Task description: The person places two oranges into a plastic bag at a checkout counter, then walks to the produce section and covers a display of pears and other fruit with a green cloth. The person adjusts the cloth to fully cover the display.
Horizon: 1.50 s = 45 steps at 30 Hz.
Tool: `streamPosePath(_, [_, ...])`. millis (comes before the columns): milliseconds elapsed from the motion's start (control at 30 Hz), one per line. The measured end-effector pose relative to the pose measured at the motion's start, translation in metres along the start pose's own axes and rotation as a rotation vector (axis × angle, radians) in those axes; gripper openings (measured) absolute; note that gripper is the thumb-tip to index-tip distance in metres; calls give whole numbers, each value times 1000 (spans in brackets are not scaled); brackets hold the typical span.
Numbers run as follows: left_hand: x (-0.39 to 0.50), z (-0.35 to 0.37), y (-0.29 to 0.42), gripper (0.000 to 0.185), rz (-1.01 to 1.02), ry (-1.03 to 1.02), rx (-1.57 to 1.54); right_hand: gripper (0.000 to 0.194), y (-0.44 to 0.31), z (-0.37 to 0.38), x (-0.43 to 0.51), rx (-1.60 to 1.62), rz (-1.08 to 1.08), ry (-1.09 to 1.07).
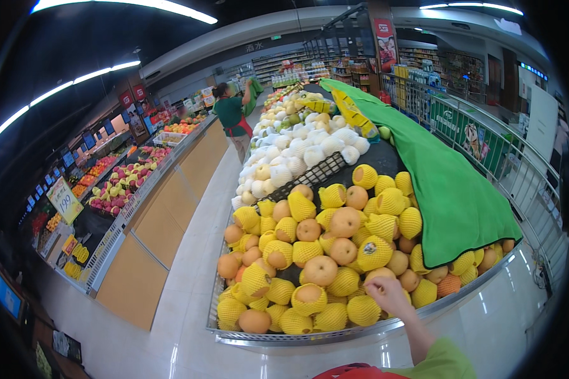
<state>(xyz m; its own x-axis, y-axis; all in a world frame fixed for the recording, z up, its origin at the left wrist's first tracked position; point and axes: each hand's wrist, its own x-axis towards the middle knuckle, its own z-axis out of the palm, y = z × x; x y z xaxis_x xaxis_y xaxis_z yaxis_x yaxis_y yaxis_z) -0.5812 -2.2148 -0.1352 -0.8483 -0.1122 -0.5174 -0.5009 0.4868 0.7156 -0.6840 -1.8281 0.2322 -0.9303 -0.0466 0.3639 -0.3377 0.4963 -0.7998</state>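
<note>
My right hand (pixel 390 294) reaches over the near right part of a sloped fruit display, its fingers curled against a round brown Asian pear (pixel 380 273). Whether the fingers grip that pear is hidden by the hand. My left hand is out of view. Around my right hand lie many more brown pears (pixel 320 271), a good number wrapped in yellow foam nets (pixel 364 310). One netted pear bears a sticker (pixel 374 252). A green cloth (pixel 455 203) drapes over the right side of the pile, covering some of the fruit.
Behind a black plastic grid divider (pixel 308 177) lie fruits in white foam nets (pixel 284 175). A metal rim (pixel 313 338) edges the display. On the left runs a second fruit counter (pixel 142 265); a person (pixel 232 113) in the aisle holds up green cloth. Metal railings (pixel 483 128) stand right.
</note>
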Motion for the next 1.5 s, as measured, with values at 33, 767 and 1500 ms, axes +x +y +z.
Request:
streamPosePath(33, [-1,-13,-13,32,-10,5,-10,13,-18,28,-5,14,18,-64])
streamPosePath(767, [-30,-368,-336,31,19,359,-77,18,-209,541,-49,-96,-228,-654])
streamPosePath(1500, [153,-681,-371,30,-501,183,-61,21,-500,655,308,63,-1043,-414])
